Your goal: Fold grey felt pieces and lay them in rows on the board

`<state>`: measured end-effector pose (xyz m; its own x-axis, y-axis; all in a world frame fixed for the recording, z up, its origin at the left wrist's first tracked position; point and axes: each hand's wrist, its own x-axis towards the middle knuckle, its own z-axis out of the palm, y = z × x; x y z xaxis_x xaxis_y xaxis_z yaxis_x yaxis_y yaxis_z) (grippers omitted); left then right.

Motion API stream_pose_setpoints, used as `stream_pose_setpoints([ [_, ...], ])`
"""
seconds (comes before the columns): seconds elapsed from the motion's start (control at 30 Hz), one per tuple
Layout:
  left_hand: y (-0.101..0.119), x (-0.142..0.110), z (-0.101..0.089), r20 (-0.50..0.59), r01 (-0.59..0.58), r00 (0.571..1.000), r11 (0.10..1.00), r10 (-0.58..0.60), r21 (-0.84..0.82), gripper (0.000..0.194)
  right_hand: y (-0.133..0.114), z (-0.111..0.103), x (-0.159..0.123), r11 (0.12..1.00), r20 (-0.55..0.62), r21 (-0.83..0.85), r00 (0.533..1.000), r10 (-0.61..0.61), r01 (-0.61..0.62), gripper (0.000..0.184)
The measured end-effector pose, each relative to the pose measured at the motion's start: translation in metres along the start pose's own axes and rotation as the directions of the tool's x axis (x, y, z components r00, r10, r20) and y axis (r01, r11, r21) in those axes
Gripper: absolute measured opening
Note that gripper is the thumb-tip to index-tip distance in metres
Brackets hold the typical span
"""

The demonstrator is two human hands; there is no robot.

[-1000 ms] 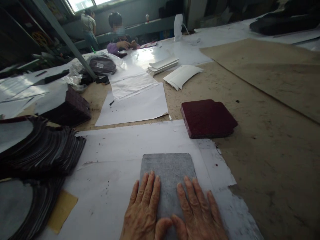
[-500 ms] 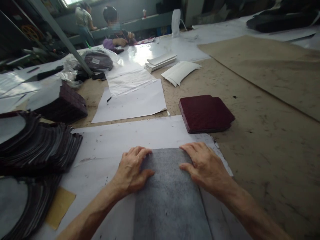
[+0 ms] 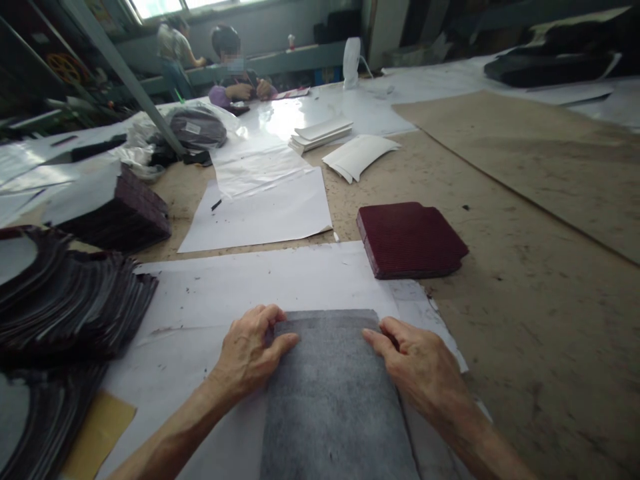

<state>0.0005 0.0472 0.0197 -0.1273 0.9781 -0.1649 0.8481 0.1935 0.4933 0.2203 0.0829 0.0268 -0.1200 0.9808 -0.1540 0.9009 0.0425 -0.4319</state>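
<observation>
A long grey sheet of cloth-like material [image 3: 330, 400] lies lengthwise in front of me on white paper. A narrow band crosses its far end, either a fold or a second layer; I cannot tell which. At the far left corner, my left hand [image 3: 250, 347] pinches the sheet, thumb on top and fingers curled round the edge. My right hand [image 3: 417, 357] grips the far right corner in the same way, its fingertips partly hidden. Just beyond the right hand sits a stack of dark red ribbed pieces [image 3: 413, 240] with notched corners.
Stacks of dark curved pieces [image 3: 95, 300] stand at the left, beside a yellow card [image 3: 100, 433]. Behind are a dark block-like stack [image 3: 140, 207], white sheets [image 3: 265, 220] and white curved pieces [image 3: 360, 157]. A metal post [image 3: 130, 80] rises at left. Two people are in the background.
My right hand's fingers have drawn in from spread on the far edge to a pinch at the corner. The left fingers have shifted outward to the corner. The view has tilted up slightly.
</observation>
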Motion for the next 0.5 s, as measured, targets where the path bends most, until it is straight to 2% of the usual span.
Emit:
stream_pose_setpoints([
  [0.1,-0.0015,0.0001,0.0045,-0.031,0.039,0.999,0.999,-0.039,-0.024,0.017,-0.0030,0.0016,-0.0008,0.999,-0.030,0.022,0.999,0.036,-0.035,0.030],
  [0.3,0.0013,0.0058,0.0062,-0.046,0.107,0.993,0.992,-0.110,-0.067,0.017,-0.0033,0.0035,0.0018,0.997,-0.008,0.035,0.998,0.062,-0.062,0.029],
  [0.5,0.0011,0.0067,0.0042,-0.039,0.108,0.993,0.987,-0.113,-0.123,0.016,-0.0010,0.0052,0.0007,0.997,-0.009,0.037,0.998,0.064,-0.063,0.027],
])
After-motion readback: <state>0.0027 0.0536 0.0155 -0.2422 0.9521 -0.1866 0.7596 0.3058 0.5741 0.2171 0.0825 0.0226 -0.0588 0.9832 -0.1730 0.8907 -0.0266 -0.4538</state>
